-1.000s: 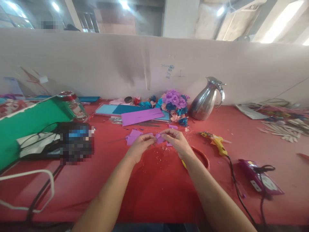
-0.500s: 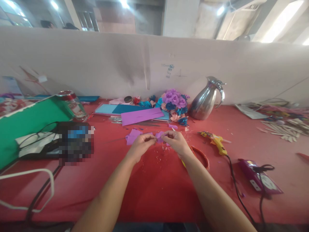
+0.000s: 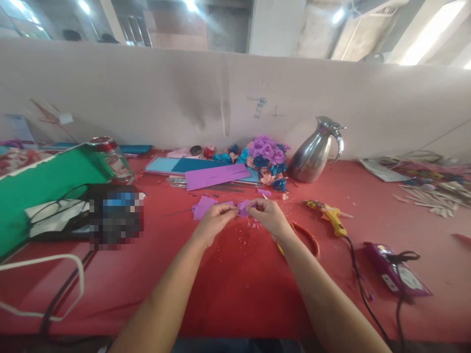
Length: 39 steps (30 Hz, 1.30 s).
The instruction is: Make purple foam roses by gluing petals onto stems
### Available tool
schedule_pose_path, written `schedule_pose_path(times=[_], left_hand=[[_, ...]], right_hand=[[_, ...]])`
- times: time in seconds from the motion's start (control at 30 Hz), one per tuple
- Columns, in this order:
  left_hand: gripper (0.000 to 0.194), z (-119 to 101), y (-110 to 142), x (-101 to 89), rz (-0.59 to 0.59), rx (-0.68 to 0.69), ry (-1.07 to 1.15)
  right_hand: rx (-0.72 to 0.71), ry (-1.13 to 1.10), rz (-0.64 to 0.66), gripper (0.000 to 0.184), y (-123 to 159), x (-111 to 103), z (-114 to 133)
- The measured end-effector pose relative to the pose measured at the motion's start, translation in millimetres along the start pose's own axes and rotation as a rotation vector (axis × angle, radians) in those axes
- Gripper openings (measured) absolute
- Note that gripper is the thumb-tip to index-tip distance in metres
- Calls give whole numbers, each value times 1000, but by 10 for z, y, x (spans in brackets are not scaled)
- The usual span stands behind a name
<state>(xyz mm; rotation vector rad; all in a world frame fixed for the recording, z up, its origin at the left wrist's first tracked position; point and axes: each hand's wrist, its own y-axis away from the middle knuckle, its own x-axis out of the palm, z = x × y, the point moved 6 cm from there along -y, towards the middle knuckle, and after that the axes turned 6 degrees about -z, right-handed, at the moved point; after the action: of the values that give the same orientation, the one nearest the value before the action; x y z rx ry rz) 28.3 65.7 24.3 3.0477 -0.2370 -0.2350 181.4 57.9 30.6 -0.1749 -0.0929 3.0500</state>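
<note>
Between my two hands is a small purple paper piece (image 3: 243, 208), pinched from both sides above the red table. My left hand (image 3: 218, 220) has its thumb and forefinger closed on the left edge of the piece. On its right edge, the fingers of my right hand (image 3: 269, 216) are pressed together. More purple paper pieces (image 3: 203, 208) lie flat just left of and behind my left hand. A curled purple scrap (image 3: 264, 192) rests behind my right hand. Scissors with an orange-red handle (image 3: 311, 240) lie partly hidden beneath my right forearm.
A purple paper strip (image 3: 217, 177) lies on blue sheets behind the hands. Paper flowers (image 3: 268, 152) stand beside a steel jug (image 3: 314, 152). At right are a yellow glue gun (image 3: 335, 221) with its cord and a purple power socket (image 3: 395, 269). A glass jar (image 3: 116, 162) stands left.
My right fingers have shifted slightly on the purple paper piece, whose outline now looks rounder. A pale pointed tip shows behind my right hand. My left hand stays nearly still.
</note>
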Motion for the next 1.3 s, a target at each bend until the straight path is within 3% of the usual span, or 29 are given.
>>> schedule_pose_path(times=[0.4,0.7,1.3], left_hand=[[21,-17,-7,-11,-19,63,-10],[28,55,-3,39,99,-47,109],[20,65,-26,-10,0,-56,90]], right_hand=[[10,-37,-25,12,-3,-4,1],[-34,-39,-39,11,-2,-18,2],[71,-66,15,15,16,26,6]])
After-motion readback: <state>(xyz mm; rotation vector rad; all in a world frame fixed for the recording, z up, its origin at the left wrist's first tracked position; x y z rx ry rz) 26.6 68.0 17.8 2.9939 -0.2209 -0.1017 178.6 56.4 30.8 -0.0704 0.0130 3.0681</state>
